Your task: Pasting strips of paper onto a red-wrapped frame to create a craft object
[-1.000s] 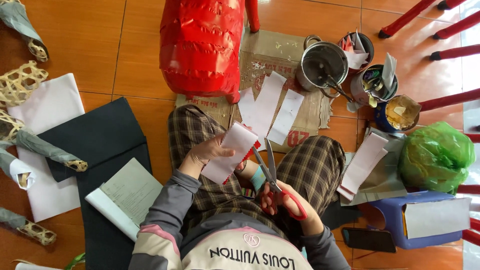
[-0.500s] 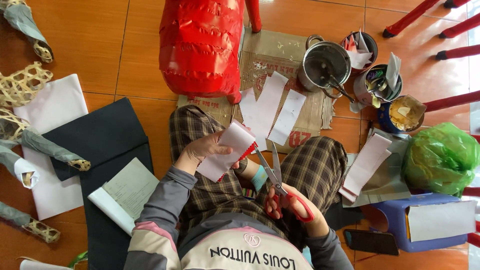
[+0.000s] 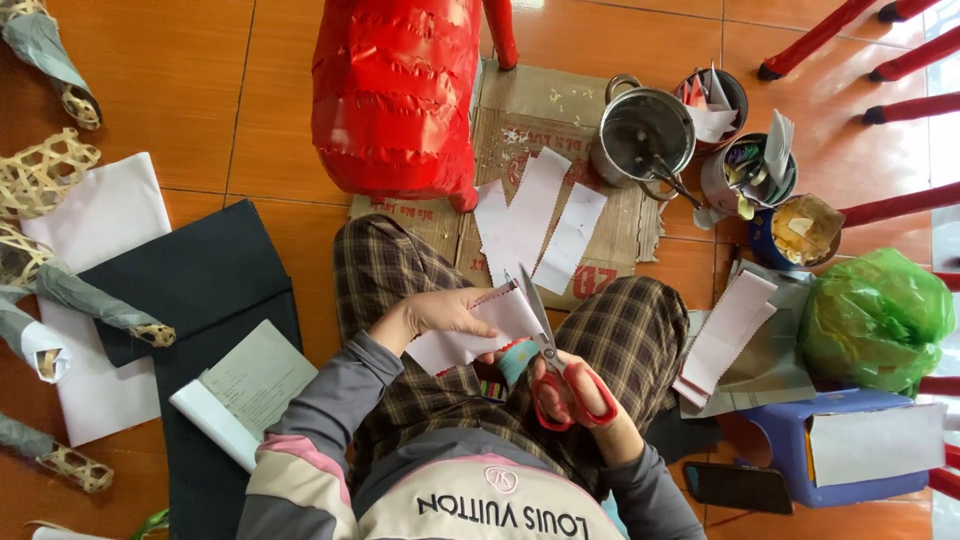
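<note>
1. The left hand (image 3: 440, 312) pinches a white paper sheet (image 3: 470, 335) with a pinked, zigzag top edge, holding it flat above the lap, over the checked trousers (image 3: 400, 275).
2. The right hand (image 3: 580, 395) has its fingers closed through the red handles of a pair of scissors (image 3: 545, 350); the blades are parted and bite into the sheet's right side — the cut looks part-way done, the sheet not yet divided.
3. Three cut white strips (image 3: 535, 215) already lie on a flattened cardboard piece (image 3: 560, 110) just beyond the knees, so some pieces seem finished. How many remain I cannot tell.
4. A further stack of white strips (image 3: 725, 330) rests at the right, on grey sheets beside a green plastic bag (image 3: 875, 315) and a blue stool (image 3: 850, 440).
5. Around: a red paper-covered figure (image 3: 400, 90) stands on the cardboard, with a metal pot (image 3: 640, 135) and tins of scraps (image 3: 745, 170) near it; black fabric (image 3: 200, 290), white sheets (image 3: 95, 215) and woven bamboo frames (image 3: 35, 175) lie to the left.
6. Nothing blocks the blades — only the holding fingers sit close to the cutting line.
</note>
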